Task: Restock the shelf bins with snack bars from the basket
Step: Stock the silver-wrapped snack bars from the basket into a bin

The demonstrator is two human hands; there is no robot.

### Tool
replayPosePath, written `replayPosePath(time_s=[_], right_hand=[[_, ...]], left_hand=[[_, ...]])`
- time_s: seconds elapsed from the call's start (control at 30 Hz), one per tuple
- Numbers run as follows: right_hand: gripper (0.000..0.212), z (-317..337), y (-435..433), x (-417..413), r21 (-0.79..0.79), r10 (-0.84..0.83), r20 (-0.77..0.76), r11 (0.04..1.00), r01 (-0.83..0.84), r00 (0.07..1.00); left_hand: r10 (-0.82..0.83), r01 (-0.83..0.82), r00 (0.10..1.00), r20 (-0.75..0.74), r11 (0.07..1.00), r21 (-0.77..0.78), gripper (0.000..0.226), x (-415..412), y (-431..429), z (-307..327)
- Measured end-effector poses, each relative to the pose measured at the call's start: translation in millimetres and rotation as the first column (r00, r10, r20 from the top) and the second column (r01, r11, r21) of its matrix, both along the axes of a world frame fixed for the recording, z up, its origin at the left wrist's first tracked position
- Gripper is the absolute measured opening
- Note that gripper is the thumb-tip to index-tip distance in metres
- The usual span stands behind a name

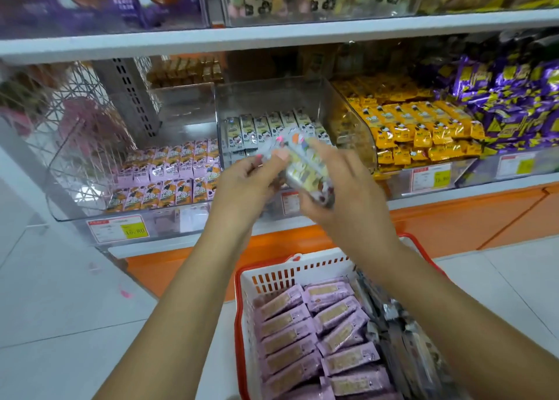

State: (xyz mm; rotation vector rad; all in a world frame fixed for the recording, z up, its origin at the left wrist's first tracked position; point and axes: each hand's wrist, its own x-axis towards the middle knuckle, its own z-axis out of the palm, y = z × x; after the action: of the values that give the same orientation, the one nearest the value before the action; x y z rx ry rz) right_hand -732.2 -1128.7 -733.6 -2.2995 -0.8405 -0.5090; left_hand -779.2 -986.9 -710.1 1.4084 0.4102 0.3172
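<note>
Both hands hold a bundle of silver-wrapped snack bars (305,170) in front of the middle clear bin (272,97). My right hand (341,197) grips the bundle from the right and below. My left hand (245,185) pinches its upper left end with the fingertips. The middle bin holds a row of matching silver bars (266,127) at its back. Below, a white basket with a red rim (245,281) holds several pink-wrapped bars (314,333) on the left and dark silver bars (405,339) on the right.
The left clear bin (69,206) holds pink and orange bars (169,173). To the right lie yellow bars (417,127) and purple packs (514,97). Price tags (119,229) line the shelf edge. An upper shelf (272,34) carries more goods. An orange plinth (453,218) runs below.
</note>
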Motion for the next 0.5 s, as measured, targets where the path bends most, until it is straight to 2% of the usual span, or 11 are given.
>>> replayPosePath(time_s=[0.07, 0.13, 0.17, 0.27, 0.4, 0.5], right_hand=[[0.066, 15, 13, 31, -0.054, -0.076, -0.021, 0.996, 0.074, 0.997], [0.062, 24, 31, 70, -0.165, -0.184, -0.02, 0.97, 0.178, 0.983], [0.061, 27, 41, 90, -0.225, -0.236, -0.034, 0.949, 0.222, 0.971], [0.054, 30, 73, 144, -0.339, -0.373, -0.1, 0.884, 0.321, 0.923], [0.052, 27, 100, 183, -0.469, -0.482, -0.061, 0.787, 0.402, 0.874], [0.049, 15, 109, 191, -0.496, -0.502, -0.04, 0.76, 0.419, 0.864]], left_hand=[[0.033, -0.005, 0.996, -0.083, 0.949, 0.316, 0.05, 6, 7, -2], [0.098, 0.016, 0.984, -0.147, 0.781, 0.624, 0.04, 7, 12, -7], [0.119, 0.033, 0.979, -0.167, 0.712, 0.701, 0.034, 6, 14, -10], [0.103, 0.096, 0.973, -0.205, 0.628, 0.772, 0.023, 3, 17, -17], [0.058, 0.163, 0.969, -0.24, 0.58, 0.798, 0.025, 1, 19, -20], [0.054, 0.173, 0.967, -0.249, 0.577, 0.798, 0.025, 1, 22, -22]])
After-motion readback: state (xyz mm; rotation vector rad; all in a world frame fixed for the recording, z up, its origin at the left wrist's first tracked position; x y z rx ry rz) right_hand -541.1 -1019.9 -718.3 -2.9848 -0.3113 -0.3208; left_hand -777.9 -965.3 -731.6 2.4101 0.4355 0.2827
